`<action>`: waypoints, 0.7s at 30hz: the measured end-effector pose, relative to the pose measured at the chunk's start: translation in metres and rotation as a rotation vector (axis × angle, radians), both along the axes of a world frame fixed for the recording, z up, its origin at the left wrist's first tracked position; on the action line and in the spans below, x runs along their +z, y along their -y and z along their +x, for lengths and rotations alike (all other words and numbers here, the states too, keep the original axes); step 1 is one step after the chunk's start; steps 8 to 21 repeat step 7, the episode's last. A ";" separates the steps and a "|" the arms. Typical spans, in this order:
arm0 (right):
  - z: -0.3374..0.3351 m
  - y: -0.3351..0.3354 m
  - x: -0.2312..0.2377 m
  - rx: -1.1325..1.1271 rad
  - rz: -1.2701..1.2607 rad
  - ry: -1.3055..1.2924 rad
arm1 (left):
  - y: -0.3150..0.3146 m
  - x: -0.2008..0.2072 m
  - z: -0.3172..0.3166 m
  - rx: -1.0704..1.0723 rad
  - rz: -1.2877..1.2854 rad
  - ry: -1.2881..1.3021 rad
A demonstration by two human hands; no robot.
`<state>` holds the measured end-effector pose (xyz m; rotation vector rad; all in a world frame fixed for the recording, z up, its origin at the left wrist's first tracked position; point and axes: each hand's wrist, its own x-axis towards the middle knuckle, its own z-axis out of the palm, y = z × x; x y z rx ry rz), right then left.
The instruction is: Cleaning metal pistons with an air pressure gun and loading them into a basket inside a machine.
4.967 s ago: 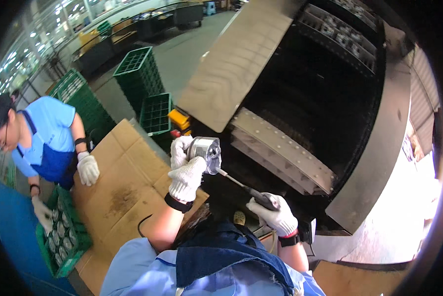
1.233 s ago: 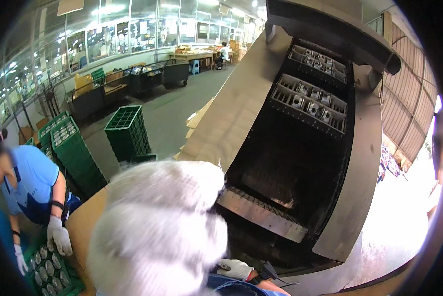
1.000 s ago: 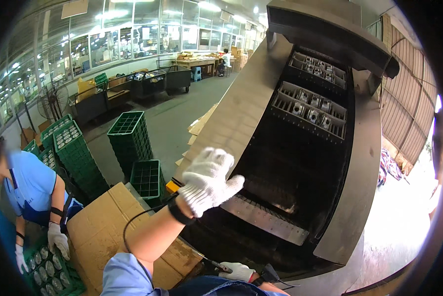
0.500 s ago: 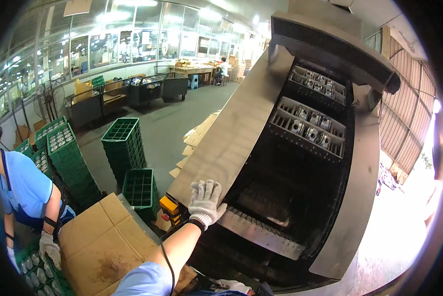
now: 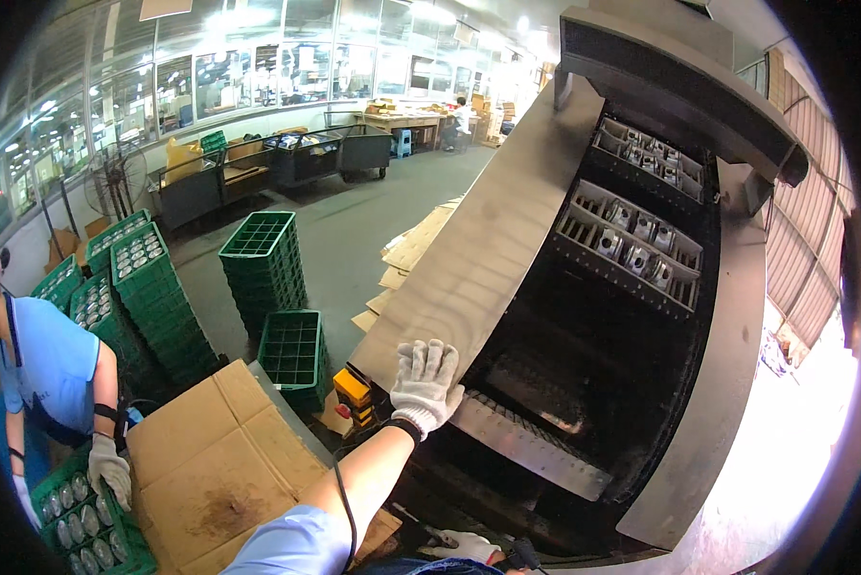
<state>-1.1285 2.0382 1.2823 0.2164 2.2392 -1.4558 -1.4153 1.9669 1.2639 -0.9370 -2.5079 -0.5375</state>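
My left hand (image 5: 424, 386), in a white knit glove, lies flat with fingers stretched on the metal side panel (image 5: 483, 278) of a large conveyor machine. A black band and a dark cord run along that wrist and forearm. Low at the bottom edge, my right hand (image 5: 469, 547), also gloved, appears closed by a thin dark rod (image 5: 413, 518); its fingers are mostly hidden. Inside the machine, two metal racks (image 5: 631, 245) (image 5: 649, 159) carry several shiny metal parts on the dark conveyor. A perforated metal strip (image 5: 531, 448) crosses the machine's near end.
Beside the left hand is a yellow control box (image 5: 353, 388) with a red button. A brown cardboard sheet (image 5: 221, 470) lies to the left. There a co-worker in blue (image 5: 61, 359) handles a green crate (image 5: 124, 508) of metal parts. Green crates (image 5: 260, 268) stand stacked beyond.
The view has turned slightly left, so the scene sits further right. My left hand stays flat on the panel, and my right hand remains at the bottom edge.
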 end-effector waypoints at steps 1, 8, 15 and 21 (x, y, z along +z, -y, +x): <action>0.004 -0.010 -0.008 0.029 0.104 0.066 | -0.012 0.005 0.003 -0.028 0.012 0.003; 0.044 -0.054 -0.128 0.147 0.242 0.100 | -0.037 0.013 0.006 -0.074 0.056 -0.038; 0.044 -0.054 -0.128 0.147 0.242 0.100 | -0.037 0.013 0.006 -0.074 0.056 -0.038; 0.044 -0.054 -0.128 0.147 0.242 0.100 | -0.037 0.013 0.006 -0.074 0.056 -0.038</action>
